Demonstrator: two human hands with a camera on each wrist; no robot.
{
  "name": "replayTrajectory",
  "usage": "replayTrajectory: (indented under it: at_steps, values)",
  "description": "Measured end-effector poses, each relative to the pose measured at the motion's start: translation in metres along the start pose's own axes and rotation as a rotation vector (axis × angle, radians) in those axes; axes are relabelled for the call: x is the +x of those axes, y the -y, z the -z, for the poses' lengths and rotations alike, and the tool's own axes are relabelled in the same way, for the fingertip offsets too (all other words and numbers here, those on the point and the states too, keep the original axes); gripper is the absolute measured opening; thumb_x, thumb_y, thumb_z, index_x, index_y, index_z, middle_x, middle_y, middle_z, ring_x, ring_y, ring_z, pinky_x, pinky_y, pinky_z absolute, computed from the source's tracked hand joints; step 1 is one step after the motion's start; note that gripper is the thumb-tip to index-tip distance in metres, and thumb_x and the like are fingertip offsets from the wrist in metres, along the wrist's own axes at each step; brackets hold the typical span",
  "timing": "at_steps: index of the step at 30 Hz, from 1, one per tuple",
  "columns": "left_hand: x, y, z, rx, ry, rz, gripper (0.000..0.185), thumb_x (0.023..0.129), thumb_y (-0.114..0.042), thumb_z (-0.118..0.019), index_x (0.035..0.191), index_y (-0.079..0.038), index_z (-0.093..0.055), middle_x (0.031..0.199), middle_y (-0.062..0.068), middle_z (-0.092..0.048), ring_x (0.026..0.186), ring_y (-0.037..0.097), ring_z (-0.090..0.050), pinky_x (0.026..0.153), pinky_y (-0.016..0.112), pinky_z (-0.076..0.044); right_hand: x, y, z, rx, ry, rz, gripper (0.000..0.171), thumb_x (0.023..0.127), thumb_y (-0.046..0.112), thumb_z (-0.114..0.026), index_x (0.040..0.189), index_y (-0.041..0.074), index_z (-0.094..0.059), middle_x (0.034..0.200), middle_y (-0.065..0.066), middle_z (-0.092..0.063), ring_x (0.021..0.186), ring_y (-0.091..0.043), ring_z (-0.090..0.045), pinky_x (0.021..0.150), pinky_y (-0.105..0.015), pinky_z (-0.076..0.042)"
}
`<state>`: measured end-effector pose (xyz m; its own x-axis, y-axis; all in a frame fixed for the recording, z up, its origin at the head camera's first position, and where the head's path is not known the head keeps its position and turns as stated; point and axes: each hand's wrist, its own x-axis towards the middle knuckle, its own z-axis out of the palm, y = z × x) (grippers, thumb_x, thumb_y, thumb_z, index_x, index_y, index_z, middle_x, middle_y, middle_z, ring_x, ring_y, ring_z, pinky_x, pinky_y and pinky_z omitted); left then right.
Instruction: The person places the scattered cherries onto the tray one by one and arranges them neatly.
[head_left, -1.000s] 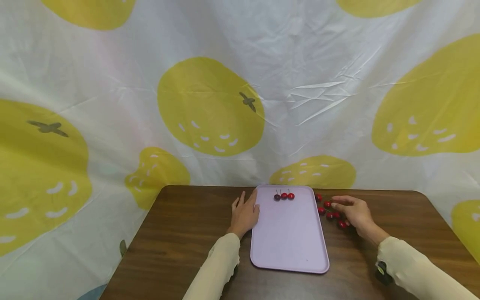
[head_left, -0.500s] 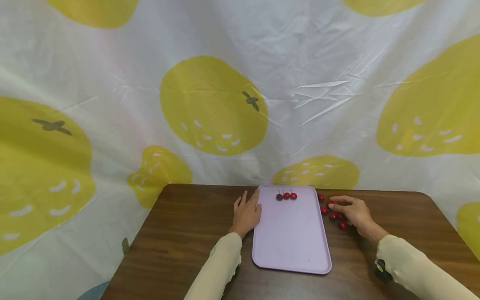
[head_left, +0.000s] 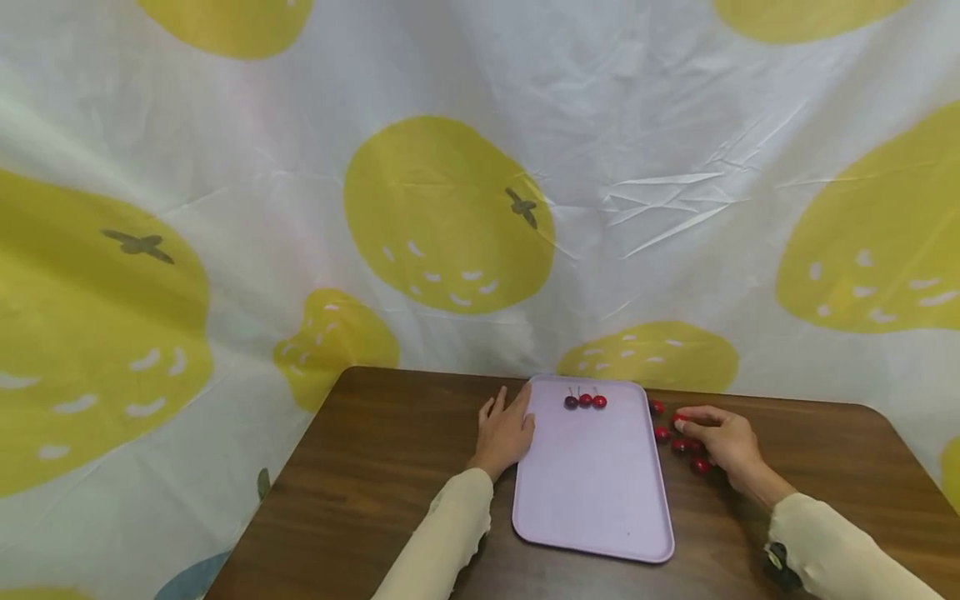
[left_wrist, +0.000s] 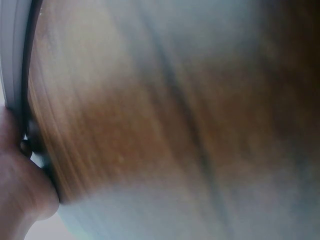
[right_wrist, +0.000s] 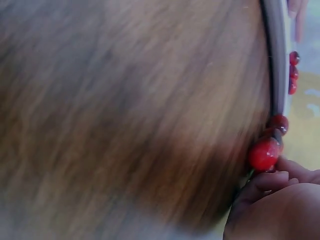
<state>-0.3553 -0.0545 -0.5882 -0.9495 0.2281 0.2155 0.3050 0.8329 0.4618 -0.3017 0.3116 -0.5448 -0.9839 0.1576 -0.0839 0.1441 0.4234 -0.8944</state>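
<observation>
A pale purple tray (head_left: pixel 592 483) lies lengthwise on the table, with three dark red cherries (head_left: pixel 585 401) in a row near its far end, stems pointing away. My left hand (head_left: pixel 504 435) rests along the tray's left rim, fingers extended; the left wrist view shows part of this hand (left_wrist: pixel 27 187) against the tray's side (left_wrist: pixel 14 55). Right of the tray, my right hand (head_left: pixel 723 440) pinches a cherry (head_left: pixel 679 418) between thumb and fingers. Several loose cherries (head_left: pixel 700 466) lie beside and under that hand. From the right wrist, its fingers (right_wrist: pixel 262 186) partly hide the cherries (right_wrist: pixel 264 154).
The brown wooden table (head_left: pixel 375 467) extends to both sides of the tray. Behind its far edge hangs a white cloth (head_left: pixel 480 342) printed with yellow fruit. A dark device (head_left: pixel 782 567) sits at the right wrist.
The whole head view has shifted slightly, so things sit further right and lower. My right fingers have closed in on one cherry, while the left hand stays at the tray's rim.
</observation>
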Motion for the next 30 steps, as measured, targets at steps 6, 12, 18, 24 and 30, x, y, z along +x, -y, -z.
replayTrajectory:
  at_steps: [6, 12, 18, 24, 30]
  values:
    - [-0.001, 0.003, -0.001, 0.017, 0.023, 0.012, 0.059, 0.111, -0.035, -0.043, 0.168, -0.023, -0.032, 0.168, -0.008, -0.043, 0.165, 0.030, -0.025, 0.131, 0.054, -0.018, -0.004, 0.017, -0.005, 0.067, 0.012, 0.045, 0.053, 0.097, 0.036, -0.077, 0.138, 0.004, -0.067, 0.094, 0.034, -0.070, 0.077, 0.006, -0.058, 0.063, -0.025, -0.053]
    - [0.000, 0.002, -0.001, 0.008, 0.003, 0.001, 0.059, 0.110, -0.033, -0.045, 0.167, -0.022, -0.034, 0.166, -0.006, -0.045, 0.164, 0.031, -0.027, 0.130, 0.055, -0.019, -0.009, 0.043, -0.023, 0.106, 0.053, 0.077, 0.055, 0.097, 0.035, -0.078, 0.140, 0.004, -0.066, 0.100, 0.029, -0.072, 0.070, -0.003, -0.055, 0.060, -0.029, -0.052]
    - [0.002, 0.002, -0.002, 0.015, 0.014, 0.002, 0.059, 0.111, -0.034, -0.043, 0.168, -0.024, -0.032, 0.168, -0.009, -0.042, 0.165, 0.030, -0.025, 0.131, 0.053, -0.018, -0.012, 0.061, -0.050, 0.224, 0.128, 0.032, 0.052, 0.096, 0.032, -0.079, 0.139, 0.005, -0.068, 0.105, 0.027, -0.069, 0.070, -0.006, -0.051, 0.060, -0.025, -0.048]
    - [0.000, -0.001, 0.003, -0.019, 0.010, -0.007, 0.059, 0.111, -0.032, -0.044, 0.167, -0.021, -0.033, 0.168, -0.006, -0.043, 0.164, 0.032, -0.026, 0.131, 0.055, -0.019, -0.015, 0.067, -0.073, 0.239, 0.175, 0.034, 0.049, 0.097, 0.029, -0.079, 0.137, 0.004, -0.068, 0.105, 0.020, -0.072, 0.081, -0.010, -0.061, 0.066, -0.025, -0.054]
    - [-0.002, -0.001, 0.006, -0.009, 0.020, 0.000, 0.059, 0.111, -0.030, -0.043, 0.168, -0.020, -0.033, 0.168, -0.007, -0.042, 0.164, 0.032, -0.025, 0.131, 0.054, -0.018, -0.012, 0.068, -0.090, 0.271, 0.235, 0.110, 0.049, 0.097, 0.023, -0.078, 0.138, -0.001, -0.067, 0.113, 0.014, -0.078, 0.096, -0.011, -0.069, 0.076, -0.028, -0.062]
